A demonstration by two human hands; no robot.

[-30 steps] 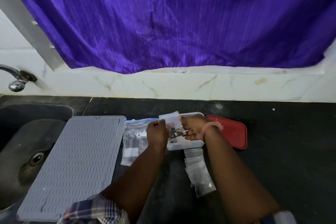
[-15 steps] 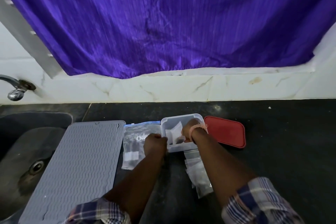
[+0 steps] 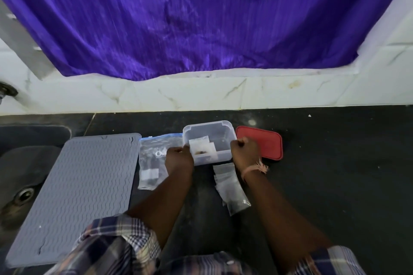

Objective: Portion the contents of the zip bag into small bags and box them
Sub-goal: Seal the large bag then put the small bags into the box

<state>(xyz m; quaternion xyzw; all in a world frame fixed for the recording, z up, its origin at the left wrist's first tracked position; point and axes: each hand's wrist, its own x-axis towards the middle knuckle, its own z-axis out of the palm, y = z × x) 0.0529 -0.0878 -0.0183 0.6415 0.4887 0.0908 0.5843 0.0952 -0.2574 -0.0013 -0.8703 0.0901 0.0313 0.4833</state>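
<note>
A clear plastic box [image 3: 220,128] stands open on the black counter, with a small filled bag [image 3: 202,148] lying inside it. My left hand [image 3: 178,159] grips the box's near left corner. At the right rim, my right hand [image 3: 244,154] holds the box with curled fingers. The large zip bag [image 3: 153,158] with a blue seal lies flat just left of the box, partly under my left hand. A pile of small clear bags [image 3: 230,185] lies on the counter in front of the box, between my forearms.
The red lid [image 3: 266,143] lies to the right of the box, touching it. A grey ribbed mat [image 3: 85,190] covers the counter on the left, beside the dark sink [image 3: 20,176]. A white tiled ledge and a purple curtain close off the back.
My right hand set the small filled bag in the box, then drew out of it to the right rim. My left hand stays at the near left corner.
</note>
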